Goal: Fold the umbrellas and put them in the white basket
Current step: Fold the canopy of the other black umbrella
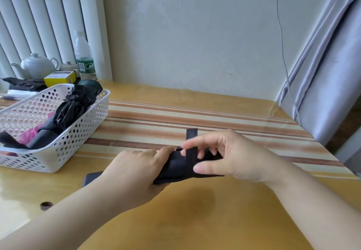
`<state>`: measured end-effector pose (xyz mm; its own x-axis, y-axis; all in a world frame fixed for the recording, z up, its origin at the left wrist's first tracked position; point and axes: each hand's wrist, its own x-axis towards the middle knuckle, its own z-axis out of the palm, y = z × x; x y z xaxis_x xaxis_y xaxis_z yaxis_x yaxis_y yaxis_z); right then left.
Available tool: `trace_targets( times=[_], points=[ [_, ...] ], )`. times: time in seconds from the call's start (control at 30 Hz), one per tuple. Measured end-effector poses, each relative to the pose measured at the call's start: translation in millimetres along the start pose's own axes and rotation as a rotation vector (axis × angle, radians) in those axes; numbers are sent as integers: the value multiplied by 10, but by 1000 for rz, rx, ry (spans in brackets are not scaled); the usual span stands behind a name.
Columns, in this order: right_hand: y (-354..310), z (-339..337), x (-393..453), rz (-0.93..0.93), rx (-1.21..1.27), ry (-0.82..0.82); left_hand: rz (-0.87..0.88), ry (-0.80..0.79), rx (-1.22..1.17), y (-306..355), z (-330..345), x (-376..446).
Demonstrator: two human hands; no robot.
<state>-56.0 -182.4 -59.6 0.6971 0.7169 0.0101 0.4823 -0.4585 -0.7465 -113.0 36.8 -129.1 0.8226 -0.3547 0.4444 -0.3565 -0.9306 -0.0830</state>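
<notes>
A folded dark navy umbrella [176, 168] lies across the table in front of me, its handle end poking out to the left. My left hand [136, 171] grips the rolled canopy near the handle. My right hand [230, 155] holds the other end, its fingers on the closing strap [191, 144], which stands up from the bundle. At the left stands the white perforated basket [78, 132]. In it lie a folded black umbrella [72, 110] and a pink one [32, 134].
Behind the basket are a white teapot [37, 66], a yellow box [59, 78], a water bottle [84, 58] and dark cloth [23, 83]. A grey curtain [328, 73] hangs at the right. The striped table [195, 116] runs to the wall.
</notes>
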Motion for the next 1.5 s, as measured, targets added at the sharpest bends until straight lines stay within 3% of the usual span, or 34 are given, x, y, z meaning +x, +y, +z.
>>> trace_targets(
  times=[0.17,0.37,0.63,0.77,1.1,1.17,1.27,1.33,1.4,1.5],
  points=[
    [-81,27,51,-14,3,111,109,-1,117,38,-50,-23],
    [-62,-10,56,40,63,151,244,109,325,60,-126,-42],
    [-110,-120,7,-163,208,259,271,232,377,51,-247,-8],
    [-93,-137,82,-60,149,215,345,273,424,65,-284,0],
    [-110,51,212,47,35,225,311,322,471,40,-227,-60],
    [-115,51,244,148,-36,146,313,343,486,11,-221,-79],
    [-99,13,288,363,-62,-190,300,336,489,-28,-182,-122],
    [-105,42,335,435,-58,-340,251,274,445,-114,-107,-137],
    [-71,96,383,421,-40,-352,179,132,279,-182,-115,-114],
    [-83,165,421,347,-134,-299,-74,-294,-60,-253,-329,-20]
  ],
)
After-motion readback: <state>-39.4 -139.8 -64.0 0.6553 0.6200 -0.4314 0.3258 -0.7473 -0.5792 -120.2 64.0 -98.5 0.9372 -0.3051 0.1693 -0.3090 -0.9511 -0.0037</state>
